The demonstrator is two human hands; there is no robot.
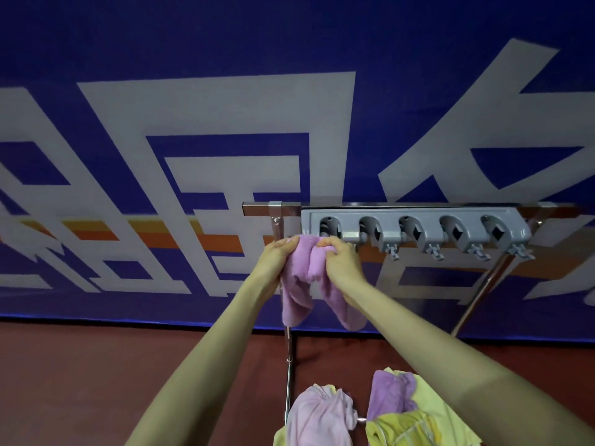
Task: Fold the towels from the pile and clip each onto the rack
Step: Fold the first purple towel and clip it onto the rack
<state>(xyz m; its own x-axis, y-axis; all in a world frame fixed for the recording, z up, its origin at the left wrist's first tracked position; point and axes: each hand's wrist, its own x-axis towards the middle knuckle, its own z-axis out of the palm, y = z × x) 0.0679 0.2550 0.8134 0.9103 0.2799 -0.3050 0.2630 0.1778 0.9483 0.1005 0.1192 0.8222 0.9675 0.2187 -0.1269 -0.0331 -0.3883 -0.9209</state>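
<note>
**While both hands bunch a purple towel, its top edge meets the first clip**

Because it is soft terry cloth, the purple towel (296,300) looks light, limp and easy to squash. It should not slip, but it will sag wherever it is not held. It hangs just under the left end of the grey clip rack (431,215), folded into two drooping lobes, with its gathered top touching or nearly touching the leftmost clip (329,228). The best place to hold it seems to be that gathered top, squeezed into a firm, narrow wad that the clip can bite. The lobes can be left to dangle.

Both arms reach up and forward toward the rack, almost straight. The left hand (277,255) grips the towel's left side just below the rack, thumb on top and fingers wrapped behind the cloth. The right hand (341,262) is closed over the towel's right side, its fingertips pinching the top fold directly beneath the leftmost clip.

To the right along the rack, the four other clips hold nothing. Well below the rack, at the bottom of the view, lies the pile (396,410) of pink, purple and yellow towels. A blue banner (193,123) hangs behind the rack.
</note>
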